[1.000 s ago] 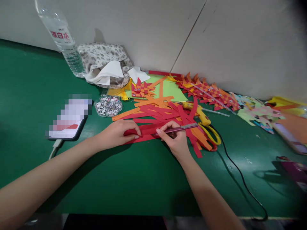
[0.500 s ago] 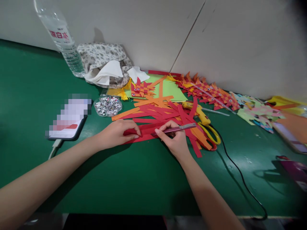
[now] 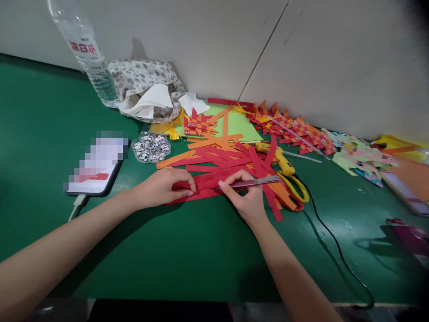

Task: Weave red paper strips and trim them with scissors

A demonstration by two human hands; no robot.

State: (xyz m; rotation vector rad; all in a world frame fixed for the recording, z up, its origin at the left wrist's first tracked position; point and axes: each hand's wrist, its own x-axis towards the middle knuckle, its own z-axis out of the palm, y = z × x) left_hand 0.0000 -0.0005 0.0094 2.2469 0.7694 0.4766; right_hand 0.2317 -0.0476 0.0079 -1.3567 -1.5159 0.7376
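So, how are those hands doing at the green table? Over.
Left hand: touching wide red paper strip. Right hand: gripping slim purple-and-silver knife-like tool over that strip. Loose red and orange paper strips heaped close behind.

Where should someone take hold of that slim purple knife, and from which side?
Probably hold the knife just behind its lower end, coming from the near right, as the right hand does: slim and slanted, it points that end leftward at the red paper, its other end jutting right.
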